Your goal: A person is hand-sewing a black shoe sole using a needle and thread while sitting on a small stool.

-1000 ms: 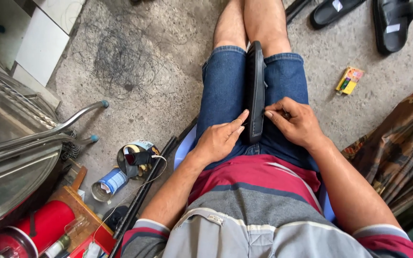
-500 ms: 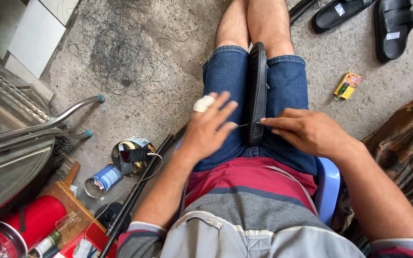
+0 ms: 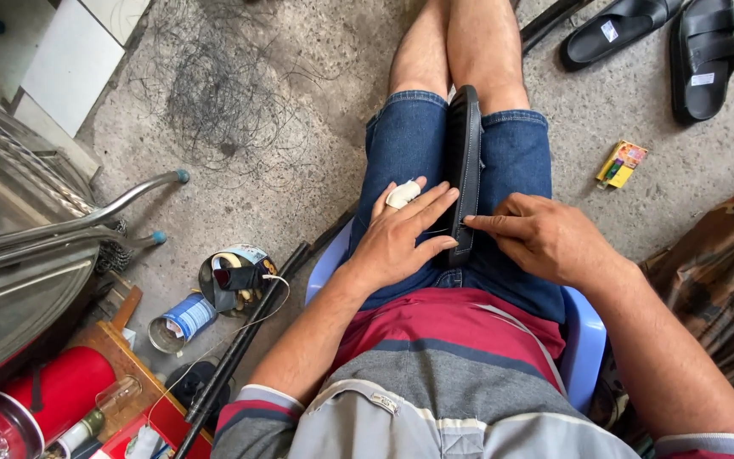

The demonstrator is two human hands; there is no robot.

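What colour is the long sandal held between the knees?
Black, seen in the head view: the sandal stands on edge between the thighs.

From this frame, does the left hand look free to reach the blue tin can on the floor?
Probably yes: the left hand only rests on the black sandal, and the floor toward the blue can looks unobstructed.

Even, soft daylight, bright overall, no hard shadows. Mild glare on the metal frame at left. Sharp centre, slight wide-angle stretch at edges and corners. No motion blur, colours saturated.
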